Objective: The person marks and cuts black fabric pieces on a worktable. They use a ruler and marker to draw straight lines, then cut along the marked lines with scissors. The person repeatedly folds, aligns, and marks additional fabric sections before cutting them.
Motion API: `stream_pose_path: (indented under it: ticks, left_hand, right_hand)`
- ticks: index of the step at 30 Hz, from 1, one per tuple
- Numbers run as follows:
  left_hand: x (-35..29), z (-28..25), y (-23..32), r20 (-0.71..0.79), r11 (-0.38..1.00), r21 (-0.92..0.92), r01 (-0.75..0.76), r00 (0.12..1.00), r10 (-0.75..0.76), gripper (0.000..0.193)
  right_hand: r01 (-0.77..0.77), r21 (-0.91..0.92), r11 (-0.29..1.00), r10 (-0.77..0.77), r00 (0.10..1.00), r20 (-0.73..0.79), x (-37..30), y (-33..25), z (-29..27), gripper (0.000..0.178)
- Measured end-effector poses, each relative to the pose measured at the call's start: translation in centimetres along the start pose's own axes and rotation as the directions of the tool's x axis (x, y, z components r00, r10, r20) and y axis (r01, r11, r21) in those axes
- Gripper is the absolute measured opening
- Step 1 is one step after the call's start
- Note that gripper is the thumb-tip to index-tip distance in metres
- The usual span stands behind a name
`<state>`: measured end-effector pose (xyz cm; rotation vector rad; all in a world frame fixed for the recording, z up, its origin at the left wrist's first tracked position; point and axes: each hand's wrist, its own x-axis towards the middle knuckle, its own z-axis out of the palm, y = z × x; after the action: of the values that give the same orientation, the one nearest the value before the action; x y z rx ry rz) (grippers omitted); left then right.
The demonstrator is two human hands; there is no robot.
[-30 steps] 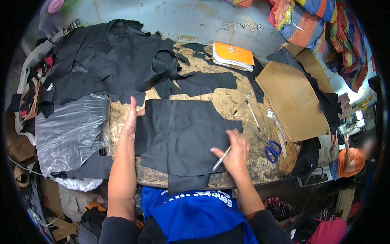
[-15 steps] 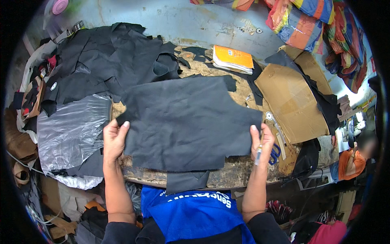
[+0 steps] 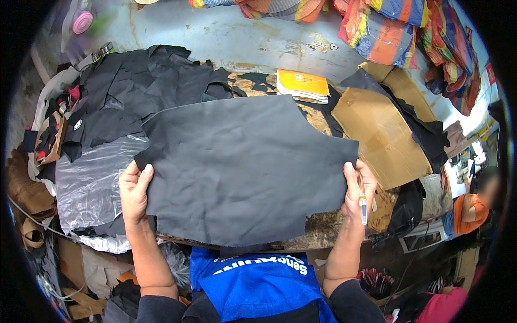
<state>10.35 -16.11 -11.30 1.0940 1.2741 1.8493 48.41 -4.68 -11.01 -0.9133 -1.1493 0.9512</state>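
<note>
Now both hands, left hand [image 3: 134,188] and right hand [image 3: 358,185], grip-clamped, have lifted the black sheet [image 3: 242,167] closer.

Far left: heap of black cloth pieces [image 3: 134,86]
Left edge: clear plastic sheet [image 3: 89,180]
Back middle: yellow booklet [image 3: 302,84]
Right: brown cardboard [image 3: 379,134]
Behind: bright striped fabric [image 3: 377,24]

A small cutting workshop.
A worn tabletop [image 3: 323,229] is heaped with black offcuts [image 3: 134,86], cardboard patterns [image 3: 377,129] and plastic sheet [image 3: 89,185]; bright fabrics [image 3: 388,27] are hung behind.
</note>
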Motion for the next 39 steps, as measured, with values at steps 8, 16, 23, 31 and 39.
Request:
stream_pose_path:
  ticks: [8, 16, 23, 31, 39]
  left_hand:
    - [-0.3, 0.7, 1.0, 0.009, 0.999, 0.030, -0.041, 0.999, 0.041, 0.024]
    - [-2.8, 3.3, -2.9, -0.015, 0.937, -0.248, 0.246, 0.966, -0.257, 0.017]
    - [-4.7, 9.2, -10.4, 0.045, 0.273, 0.962, -0.019, 0.995, -0.087, 0.065]
    - [-6.2, 14.5, -10.1, 0.338, 0.367, 0.887, -0.280, 0.935, -0.104, 0.067]
    - [-2.0, 15.9, -11.6, 0.338, 0.749, 0.651, -0.121, 0.930, -0.143, 0.015]
  right_hand:
    - [0.068, -0.014, 0.998, -0.068, 0.996, -0.061, 0.0, -0.1, -1.1, 0.012]
    - [-0.030, 0.077, 0.997, 0.045, 0.979, -0.199, -0.7, -0.8, -4.7, 0.011]
    - [0.043, -0.127, 0.991, -0.057, 0.993, -0.108, -1.7, -3.7, -10.2, 0.014]
    - [0.041, -0.014, 0.999, -0.043, 0.971, -0.233, -1.9, -4.0, -10.2, 0.015]
    - [0.226, -0.066, 0.972, -0.233, 0.880, -0.414, -0.8, -9.1, -9.4, 0.019]
